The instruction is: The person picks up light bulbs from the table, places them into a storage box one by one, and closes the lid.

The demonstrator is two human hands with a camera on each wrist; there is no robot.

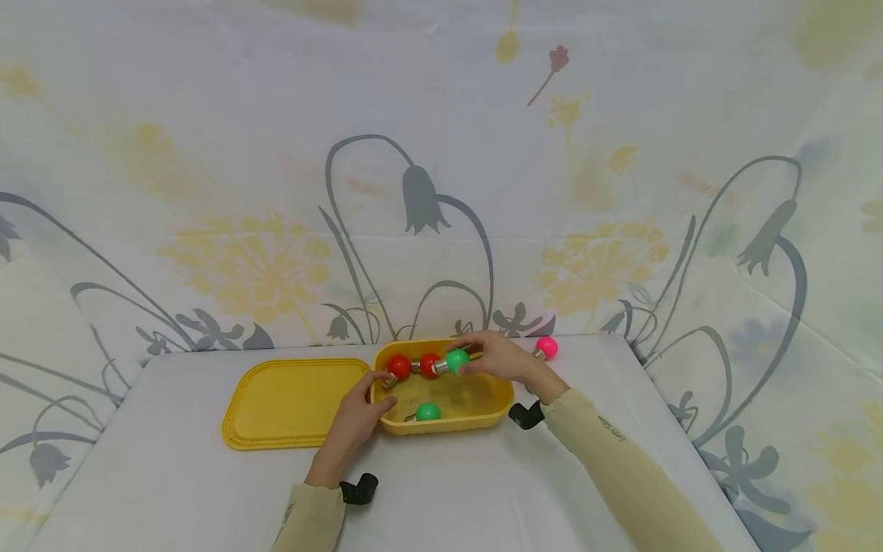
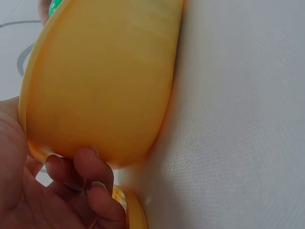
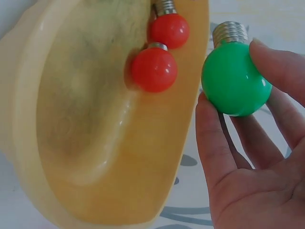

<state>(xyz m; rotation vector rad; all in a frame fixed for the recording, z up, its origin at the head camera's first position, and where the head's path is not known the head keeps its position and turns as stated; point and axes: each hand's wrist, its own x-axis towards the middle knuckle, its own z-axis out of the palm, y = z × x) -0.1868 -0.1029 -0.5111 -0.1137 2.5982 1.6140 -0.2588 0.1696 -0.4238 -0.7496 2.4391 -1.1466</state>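
Note:
My right hand (image 1: 502,356) holds a green light bulb (image 1: 457,360) by its round glass above the yellow tub (image 1: 455,424); the right wrist view shows thumb and fingers around this green bulb (image 3: 237,81). My left hand (image 1: 355,418) grips the tub's left end, with curled fingertips (image 2: 93,167) against the outer wall in the left wrist view. Inside the tub lie two red bulbs, one at the back left (image 1: 398,366) and the other (image 1: 429,363) beside it. A second green bulb (image 1: 429,412) lies near the tub's front wall.
Left of the tub, a shallow yellow lid or tray (image 1: 297,402) lies flat on the white tabletop (image 1: 172,460). A pink bulb (image 1: 547,348) lies right of the tub, partly behind my right arm. A flower-patterned cloth (image 1: 441,253) stands behind the table.

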